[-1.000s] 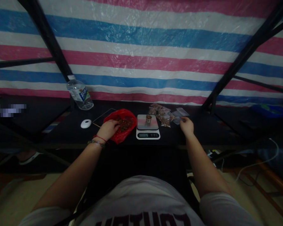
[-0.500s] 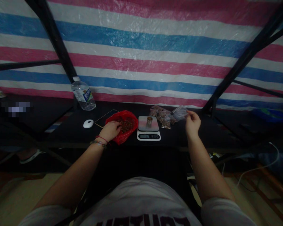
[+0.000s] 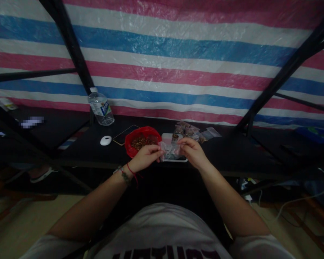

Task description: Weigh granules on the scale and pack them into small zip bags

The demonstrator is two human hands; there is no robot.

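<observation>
A clear plastic bag is stretched between my two hands, over the front of the white kitchen scale. My left hand pinches its left edge, and my right hand pinches the other side. Behind the bag, a small cup of brown bits stands on the scale's plate. The scale's display is hidden by the bag. Left of the scale lies an open red bag filled with loose brown pieces. Several filled clear bags are heaped behind the scale to the right.
Another flat clear bag lies right of the heap. A large water bottle, a white oval object and a thin gold-edged flat object are on the left of the black table. Black metal posts rise at both sides.
My left hand has left the brown pieces in the red bag. My right hand has brought a clear bag leftward from beside the heap, and both hands now hold it before the scale.
</observation>
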